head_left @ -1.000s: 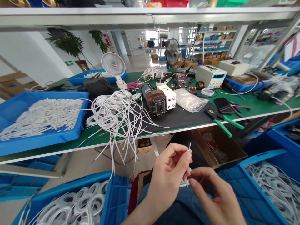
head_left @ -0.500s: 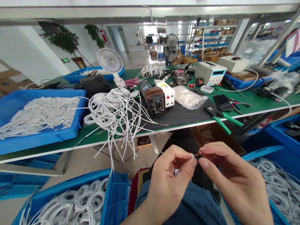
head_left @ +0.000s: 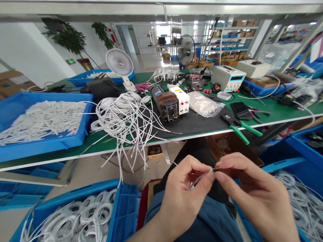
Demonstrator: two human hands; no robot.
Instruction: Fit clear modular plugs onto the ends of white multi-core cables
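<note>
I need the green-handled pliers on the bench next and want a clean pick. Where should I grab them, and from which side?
Take the pliers by the two green handles, which stick out over the bench's near edge toward the person's right. Come from the front right, below the phone, and close the fingers across both handles. The dark head points back toward the plastic bag, so that end is more crowded.

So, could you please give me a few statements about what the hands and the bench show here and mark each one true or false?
1. Both hands, left hand and right hand, pinch a thin cable end. True.
2. The green-handled pliers are in the right hand. False: they lie on the bench.
3. A tangle of white cables hangs over the bench's front edge. True.
4. The small white fan lies flat. False: it stands upright.
</note>
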